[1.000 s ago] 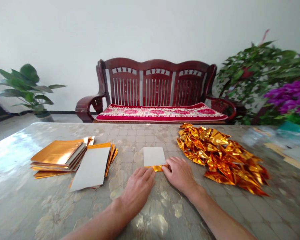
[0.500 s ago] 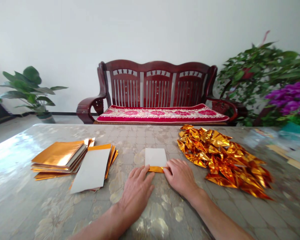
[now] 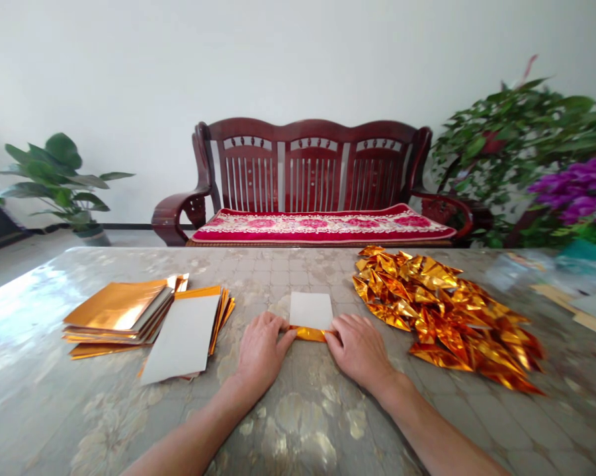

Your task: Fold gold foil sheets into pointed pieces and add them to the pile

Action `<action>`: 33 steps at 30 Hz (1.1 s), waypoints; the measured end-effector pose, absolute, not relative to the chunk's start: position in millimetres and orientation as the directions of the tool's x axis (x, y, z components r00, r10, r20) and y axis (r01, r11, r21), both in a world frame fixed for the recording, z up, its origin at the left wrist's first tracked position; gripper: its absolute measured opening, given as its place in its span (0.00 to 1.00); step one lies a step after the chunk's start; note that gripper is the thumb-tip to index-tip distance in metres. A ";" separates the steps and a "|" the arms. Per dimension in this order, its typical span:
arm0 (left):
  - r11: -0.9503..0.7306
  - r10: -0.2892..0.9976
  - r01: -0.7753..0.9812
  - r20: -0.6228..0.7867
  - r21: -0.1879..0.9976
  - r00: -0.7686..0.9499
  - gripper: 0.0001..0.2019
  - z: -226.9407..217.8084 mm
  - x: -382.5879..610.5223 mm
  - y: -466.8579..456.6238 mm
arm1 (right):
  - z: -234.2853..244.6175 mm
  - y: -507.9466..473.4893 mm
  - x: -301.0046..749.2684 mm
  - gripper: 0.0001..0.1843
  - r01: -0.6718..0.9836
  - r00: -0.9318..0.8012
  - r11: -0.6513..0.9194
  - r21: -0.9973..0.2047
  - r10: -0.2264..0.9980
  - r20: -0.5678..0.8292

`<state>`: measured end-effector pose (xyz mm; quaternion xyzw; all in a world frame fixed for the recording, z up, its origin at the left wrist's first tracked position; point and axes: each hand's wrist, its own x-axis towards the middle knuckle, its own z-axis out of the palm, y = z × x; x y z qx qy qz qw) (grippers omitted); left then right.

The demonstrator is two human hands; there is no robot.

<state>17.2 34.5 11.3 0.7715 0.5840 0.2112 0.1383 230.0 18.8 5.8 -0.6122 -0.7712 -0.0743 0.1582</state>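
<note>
A sheet of gold foil paper (image 3: 311, 311) lies before me, its pale back facing up and its near edge folded over into a narrow gold strip. My left hand (image 3: 264, 347) pinches the left end of that strip between thumb and fingers. At the right end, my right hand (image 3: 358, 347) is closed on the same strip, fingers curled. Left of the hands is a stack of flat foil sheets (image 3: 116, 305), with a fanned pile of sheets (image 3: 184, 334), pale side up, beside it. To the right spreads a heap of folded gold foil pieces (image 3: 441, 317).
The table (image 3: 298, 423) has a patterned, glossy cover. Clear plastic bags (image 3: 518, 270) and pale strips (image 3: 570, 307) lie at its right side. Beyond its far edge stands a wooden bench (image 3: 312, 172), flanked by potted plants (image 3: 62, 175) and purple flowers (image 3: 578, 192).
My left hand has shifted slightly left, from lying over the fold with fingers extended to pinching its left end. My right hand stays at the right end.
</note>
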 end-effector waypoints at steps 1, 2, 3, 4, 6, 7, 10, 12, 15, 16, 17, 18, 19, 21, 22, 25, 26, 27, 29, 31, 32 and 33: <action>-0.287 0.957 0.846 0.166 0.449 0.237 0.10 11.8 16.9 35.4 | 5.7 18.7 230.1 0.09 0.968 -0.201 0.240 -0.078 0.920 0.336; -0.294 0.955 0.850 0.168 0.437 0.244 0.11 12.4 16.7 36.0 | 5.7 18.6 230.1 0.09 0.968 -0.201 0.240 -0.078 0.920 0.338; -0.299 0.953 0.854 0.170 0.425 0.249 0.12 12.9 16.5 36.3 | 5.7 18.4 230.1 0.09 0.967 -0.202 0.242 -0.078 0.919 0.339; -0.301 0.953 0.860 0.170 0.413 0.252 0.13 13.4 16.4 36.4 | 5.8 18.2 230.0 0.09 0.967 -0.203 0.243 -0.079 0.918 0.341; -0.301 0.952 0.872 0.169 0.386 0.254 0.13 14.2 16.5 36.0 | 6.0 17.9 229.9 0.09 0.967 -0.202 0.243 -0.082 0.918 0.342; -0.301 0.952 0.879 0.166 0.371 0.256 0.14 14.6 16.6 35.8 | 6.0 17.7 229.8 0.09 0.967 -0.199 0.241 -0.085 0.918 0.342; -0.296 0.954 0.899 0.154 0.324 0.258 0.15 16.0 17.5 34.9 | 5.8 17.3 230.2 0.09 0.968 -0.186 0.231 -0.095 0.920 0.344; -0.292 0.955 0.909 0.141 0.297 0.261 0.15 17.1 18.3 34.3 | 5.6 16.9 230.6 0.09 0.970 -0.176 0.222 -0.099 0.921 0.348; -0.293 0.955 0.918 0.134 0.266 0.266 0.16 18.7 19.6 33.2 | 5.5 15.9 231.0 0.09 0.973 -0.164 0.209 -0.096 0.922 0.350; -0.295 0.954 0.920 0.136 0.257 0.268 0.16 19.3 19.9 32.8 | 5.6 15.5 231.1 0.09 0.974 -0.162 0.206 -0.092 0.923 0.350; -0.298 0.953 0.922 0.138 0.249 0.271 0.16 19.8 20.2 32.4 | 5.8 15.1 231.1 0.09 0.975 -0.162 0.204 -0.088 0.923 0.350; -0.301 0.952 0.923 0.138 0.240 0.275 0.16 20.4 20.3 32.0 | 6.0 14.7 231.1 0.09 0.975 -0.163 0.205 -0.085 0.923 0.349; -0.305 0.950 0.923 0.137 0.232 0.280 0.16 21.0 20.4 31.6 | 6.3 14.4 231.2 0.09 0.975 -0.167 0.207 -0.082 0.922 0.349; -0.314 0.947 0.923 0.136 0.221 0.290 0.16 22.2 20.3 31.0 | 6.7 14.3 231.7 0.10 0.973 -0.175 0.216 -0.083 0.921 0.347; -0.318 0.946 0.923 0.136 0.218 0.294 0.16 22.7 20.2 30.7 | 6.9 14.5 232.2 0.10 0.971 -0.180 0.222 -0.085 0.921 0.344; -0.322 0.944 0.923 0.141 0.213 0.297 0.15 23.6 20.0 30.4 | 7.5 16.1 235.2 0.12 0.967 -0.191 0.234 -0.096 0.923 0.333; -0.322 0.944 0.923 0.141 0.211 0.298 0.15 23.5 20.0 30.5 | 7.8 16.8 236.7 0.12 0.966 -0.195 0.239 -0.100 0.924 0.328; -0.322 0.944 0.923 0.141 0.208 0.298 0.15 23.3 19.9 30.6 | 8.1 17.5 238.3 0.12 0.963 -0.204 0.249 -0.106 0.925 0.321; -0.324 0.944 0.923 0.142 0.207 0.299 0.15 22.3 19.5 31.0 | 8.9 18.7 242.0 0.12 0.950 -0.236 0.285 -0.125 0.922 0.308; -0.324 0.944 0.922 0.145 0.212 0.298 0.15 20.8 18.8 31.6 | 9.7 19.5 245.4 0.11 0.933 -0.272 0.327 -0.151 0.914 0.301; -0.324 0.943 0.921 0.148 0.216 0.297 0.15 20.1 18.4 31.9 | 10.0 19.8 246.7 0.11 0.925 -0.284 0.342 -0.163 0.910 0.301; -0.324 0.943 0.921 0.150 0.219 0.296 0.15 19.4 18.0 32.2 | 10.2 20.0 247.7 0.11 0.921 -0.290 0.351 -0.171 0.908 0.303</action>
